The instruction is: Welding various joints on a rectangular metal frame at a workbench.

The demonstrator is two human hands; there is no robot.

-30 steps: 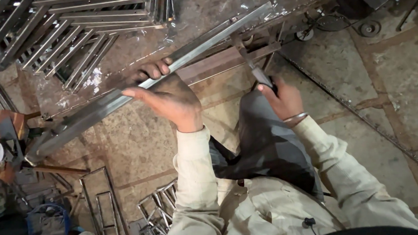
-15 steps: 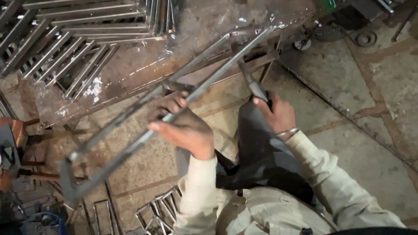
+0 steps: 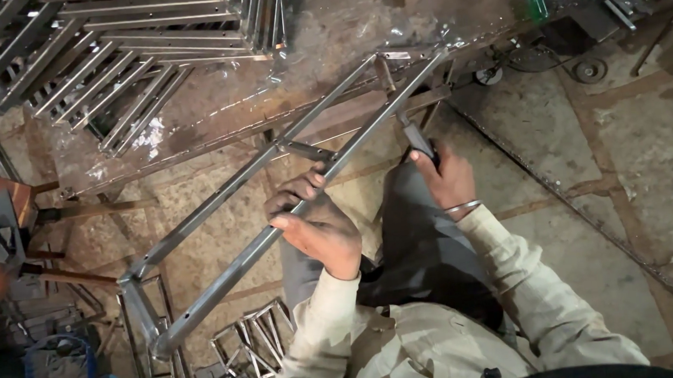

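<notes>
Our left hand (image 3: 316, 229) has its fingers wrapped around the near rail of the steel frame (image 3: 276, 216), which hangs off the workbench's (image 3: 328, 49) front edge. Our right hand (image 3: 449, 178), fist closed, grips the hammer (image 3: 407, 126). A glancing blow could twist the frame loose.

open stone floor (image 3: 623, 164) to the right, room there for a grip to pass. hemmed in ahead by the steel table (image 3: 328, 49) edge, on the left by stacked metal frames (image 3: 134, 61) and more frames (image 3: 246, 358) below.
</notes>
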